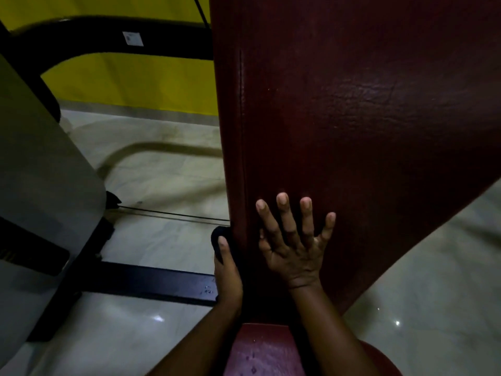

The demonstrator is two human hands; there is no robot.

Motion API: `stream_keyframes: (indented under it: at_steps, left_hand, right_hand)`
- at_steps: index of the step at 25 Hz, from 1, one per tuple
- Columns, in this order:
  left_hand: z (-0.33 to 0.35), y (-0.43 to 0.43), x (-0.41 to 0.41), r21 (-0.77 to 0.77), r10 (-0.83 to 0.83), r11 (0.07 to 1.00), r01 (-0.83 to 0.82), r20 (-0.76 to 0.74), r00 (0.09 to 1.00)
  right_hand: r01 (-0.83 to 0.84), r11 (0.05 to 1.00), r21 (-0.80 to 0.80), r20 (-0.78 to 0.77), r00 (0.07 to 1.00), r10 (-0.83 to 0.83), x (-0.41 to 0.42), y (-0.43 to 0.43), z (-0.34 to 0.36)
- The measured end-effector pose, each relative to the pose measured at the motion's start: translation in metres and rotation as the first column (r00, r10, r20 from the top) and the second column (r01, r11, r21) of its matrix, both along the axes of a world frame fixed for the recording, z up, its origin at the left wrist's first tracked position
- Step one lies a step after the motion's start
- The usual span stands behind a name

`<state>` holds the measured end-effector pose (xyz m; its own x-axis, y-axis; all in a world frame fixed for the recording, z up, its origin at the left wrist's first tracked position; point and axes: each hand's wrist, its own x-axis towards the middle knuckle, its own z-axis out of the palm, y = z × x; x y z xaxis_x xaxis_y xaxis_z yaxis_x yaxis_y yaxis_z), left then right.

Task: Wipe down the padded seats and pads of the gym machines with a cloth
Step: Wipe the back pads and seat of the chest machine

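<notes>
Where the head view looks down, a tall dark red back pad [352,118] fills the middle and right of the scene, and its left edge seam runs from far to near. The right hand [295,248] lies flat on the near part of that pad, palm down. Its fingers [285,215] are straight and spread apart, with all 4 fingertips on the vinyl.

Just left of it, the left hand [227,275] holds a black cloth [218,234] against the pad's left edge. The thumb presses the cloth from the outside. The other fingers are hidden behind the hand and the pad, so how they lie cannot be told. The cloth shows only as a small dark bunch past the thumb tip, touching the pad's side.

Nearest the camera, between the 2 forearms, a red seat pad [260,351] shows small dark specks on its surface.

To the left, a black frame bar [151,283] lies on the pale tiled floor [162,172] and reaches toward a grey machine cover [40,172]. A thin black cable [173,214] runs from that cover to the pad's edge. Farther off, a curved black tube [95,36] bearing a white label [132,38] stands before a yellow wall [135,85].
</notes>
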<state>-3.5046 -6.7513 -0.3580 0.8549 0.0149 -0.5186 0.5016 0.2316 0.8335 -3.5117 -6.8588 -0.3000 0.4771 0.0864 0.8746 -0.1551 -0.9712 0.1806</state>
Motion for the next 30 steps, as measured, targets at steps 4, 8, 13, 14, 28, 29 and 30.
stream_keyframes:
  at_steps: [4, 8, 13, 14, 28, 29, 30]
  left_hand:
    - [0.024, -0.001, 0.024, -0.082, 0.017, 0.997, -0.006, 0.135, 0.991]
    - [0.033, -0.009, 0.02, -0.008, 0.107, 0.994, -0.108, 0.22, 0.97]
    - [0.013, 0.004, 0.005, -0.014, -0.07, 0.997, 0.072, 0.07, 0.995]
    - [0.013, 0.01, 0.007, 0.0, -0.115, 0.993, 0.115, 0.075, 0.991]
    - [0.153, 0.1, -0.06, -0.254, -0.341, 0.918, 0.304, -0.116, 0.933]
    - [0.156, 0.099, -0.064, -0.337, -0.343, 0.898, 0.281, -0.14, 0.929]
    - [0.158, 0.098, -0.066, -0.391, -0.348, 0.882, 0.261, -0.168, 0.922]
  right_hand:
    - [0.005, 1.0, -0.01, -0.011, 1.0, -0.005, -0.002, -0.001, 0.001]
    - [-0.002, 1.0, 0.002, -0.021, 1.0, 0.002, -0.001, 0.0, -0.002]
    - [-0.002, 1.0, 0.022, -0.076, 0.997, 0.004, -0.004, -0.001, 0.001]
    - [0.014, 0.999, 0.031, -0.12, 0.993, -0.01, -0.01, 0.002, 0.001]
    - [0.075, 0.01, 0.997, -0.067, 0.82, 0.568, -0.1, 0.137, 0.052]
    - [0.07, 0.009, 0.998, -0.062, 0.811, 0.581, -0.105, 0.144, 0.052]
    - [0.065, -0.023, 0.998, -0.041, 0.83, 0.556, -0.108, 0.148, 0.049]
